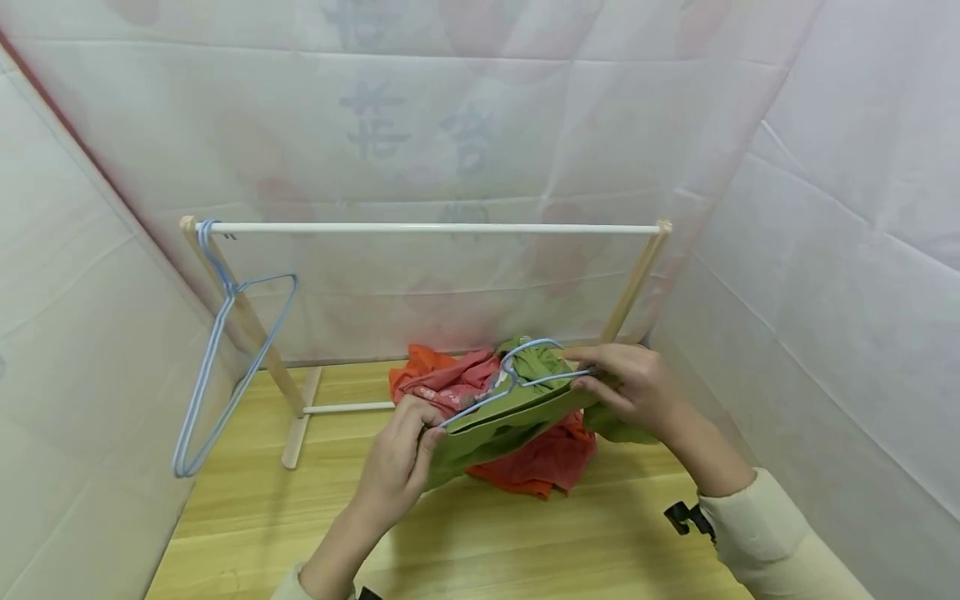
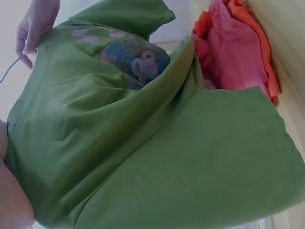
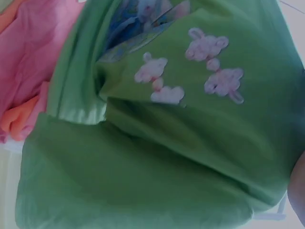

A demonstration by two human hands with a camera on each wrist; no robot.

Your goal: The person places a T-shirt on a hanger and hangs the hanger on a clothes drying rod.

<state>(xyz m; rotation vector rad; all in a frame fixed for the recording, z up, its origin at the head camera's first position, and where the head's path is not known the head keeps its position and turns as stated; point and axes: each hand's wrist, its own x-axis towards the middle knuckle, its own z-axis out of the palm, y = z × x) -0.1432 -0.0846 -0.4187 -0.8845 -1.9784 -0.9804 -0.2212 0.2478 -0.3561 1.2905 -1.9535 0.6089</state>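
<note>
A green T-shirt [image 1: 487, 437] with pale flower patches and a blue patterned panel is held up above the table. A light blue hanger [image 1: 514, 379] lies along its neckline, hook upward, both arms reaching toward the shoulders. My left hand [image 1: 401, 454] pinches the shirt and hanger at the left shoulder. At the other shoulder, my right hand [image 1: 637, 387] grips the hanger arm and fabric between thumb and fingers. The left wrist view shows the shirt [image 2: 119, 143] hanging in folds, with the right hand [image 2: 35, 28] at its far side. Fabric hides the hanger ends.
Behind the hands stands a rack with a white rail [image 1: 427, 227] and wooden posts. Blue hangers [image 1: 204, 242] hang at its left end. A pile of red and pink clothes [image 1: 457, 375] lies on the wooden table [image 1: 315, 533]. Pale cloth walls enclose the space.
</note>
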